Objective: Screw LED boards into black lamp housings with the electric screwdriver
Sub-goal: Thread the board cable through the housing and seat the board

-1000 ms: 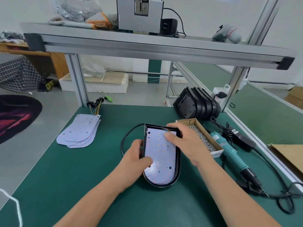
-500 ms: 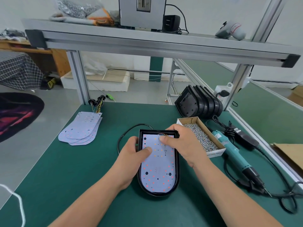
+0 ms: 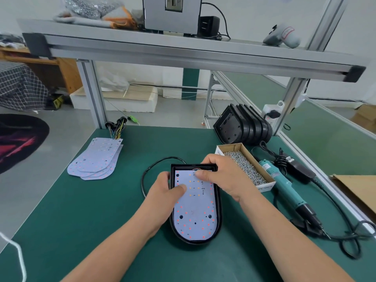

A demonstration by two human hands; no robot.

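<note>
Green mat [image 3: 81,220] underfoot, and on it a black housing [image 3: 218,220] framing a pale lilac-white board [image 3: 195,210] dotted red and orange. Teal screwdriver [image 3: 284,188] with a black tip, silvery screws [image 3: 244,165] in a tan carton [image 3: 264,180]. Off left, a black-and-white grid-checked cloth [image 3: 18,86].

Your left hand [image 3: 163,193] grips the left wall of the black lamp housing [image 3: 219,216], thumb laid on the LED board [image 3: 195,212] seated inside it. Your right hand [image 3: 222,178] curls over the housing's top right corner, thumb pressing the board. From the housing, the box of screws [image 3: 245,166] sits at two o'clock, the electric screwdriver [image 3: 284,189] lies at three, spare LED boards [image 3: 95,159] are fanned at ten, and stacked housings [image 3: 244,127] stand at one.
</note>
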